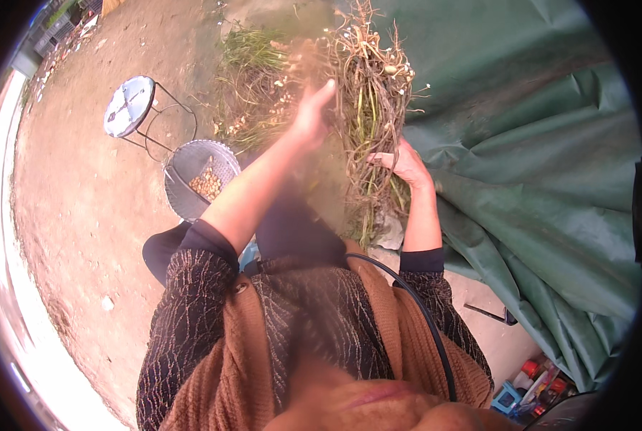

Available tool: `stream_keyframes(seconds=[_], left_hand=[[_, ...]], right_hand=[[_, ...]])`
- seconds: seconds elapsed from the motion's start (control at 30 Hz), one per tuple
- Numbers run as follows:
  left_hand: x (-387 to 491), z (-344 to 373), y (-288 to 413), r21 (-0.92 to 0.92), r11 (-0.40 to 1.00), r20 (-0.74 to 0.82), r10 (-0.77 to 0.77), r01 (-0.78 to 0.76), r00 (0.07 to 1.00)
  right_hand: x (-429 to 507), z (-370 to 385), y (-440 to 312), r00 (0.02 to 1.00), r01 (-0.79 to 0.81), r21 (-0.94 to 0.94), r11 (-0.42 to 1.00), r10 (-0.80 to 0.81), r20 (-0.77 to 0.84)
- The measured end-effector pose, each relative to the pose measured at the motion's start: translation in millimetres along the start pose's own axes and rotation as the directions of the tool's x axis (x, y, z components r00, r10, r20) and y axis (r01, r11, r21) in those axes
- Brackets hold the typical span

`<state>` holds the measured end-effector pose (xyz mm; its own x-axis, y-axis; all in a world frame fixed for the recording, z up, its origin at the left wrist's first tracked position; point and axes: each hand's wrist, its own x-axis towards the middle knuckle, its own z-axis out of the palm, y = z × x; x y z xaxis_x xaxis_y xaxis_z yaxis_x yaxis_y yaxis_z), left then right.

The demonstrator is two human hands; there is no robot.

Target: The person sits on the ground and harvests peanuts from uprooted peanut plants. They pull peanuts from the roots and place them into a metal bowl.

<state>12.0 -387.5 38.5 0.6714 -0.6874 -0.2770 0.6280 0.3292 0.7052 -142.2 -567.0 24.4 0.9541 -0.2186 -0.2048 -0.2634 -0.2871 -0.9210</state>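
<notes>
My right hand (405, 164) grips a bundle of uprooted peanut plants (372, 113) around its stems, with the tangled roots and a few pods at the far end. Just left of the bundle is my left hand (311, 121), its thumb raised; its fingers are partly hidden and blurred, so whether they hold anything does not show. More peanut plants (256, 102) with green leaves and pale pods lie on the ground beyond my left forearm. Below the stool, a grey perforated basket (178, 196) with a handle has loose peanuts (206, 183) in it.
A round stool (131, 106) with metal legs stands on the bare earth at the left. A large folded green tarpaulin (542, 161) covers the right side. Several coloured items, among them a blue plastic one (507, 397), lie at the lower right.
</notes>
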Motion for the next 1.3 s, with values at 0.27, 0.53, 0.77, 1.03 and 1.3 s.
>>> stream_keyframes(seconds=[0.27,0.53,0.77,1.03,1.3], left_hand=[[19,-22,3,0.223,0.947,0.064,-0.252,0.233,0.966],[-82,-159,51,0.243,0.969,-0.396,0.135,-0.039,0.908],[-222,-282,24,0.183,0.967,-0.785,0.034,0.179,0.619],[-249,-319,-6,0.08,0.958,-0.862,-0.072,0.274,0.502],[-193,-320,-13,0.13,0.946,-0.764,-0.095,0.296,0.639]], right_hand=[[8,12,33,0.956,0.057,0.055,0.997,-0.038,-0.291],[36,17,124,0.69,-0.609,-0.319,0.727,0.287,-0.664],[31,103,219,0.48,-0.823,-0.077,0.563,0.616,-0.625],[12,126,294,0.449,-0.869,-0.423,0.256,0.767,-0.458],[120,103,211,0.723,-0.683,-0.038,0.729,0.669,-0.173]])
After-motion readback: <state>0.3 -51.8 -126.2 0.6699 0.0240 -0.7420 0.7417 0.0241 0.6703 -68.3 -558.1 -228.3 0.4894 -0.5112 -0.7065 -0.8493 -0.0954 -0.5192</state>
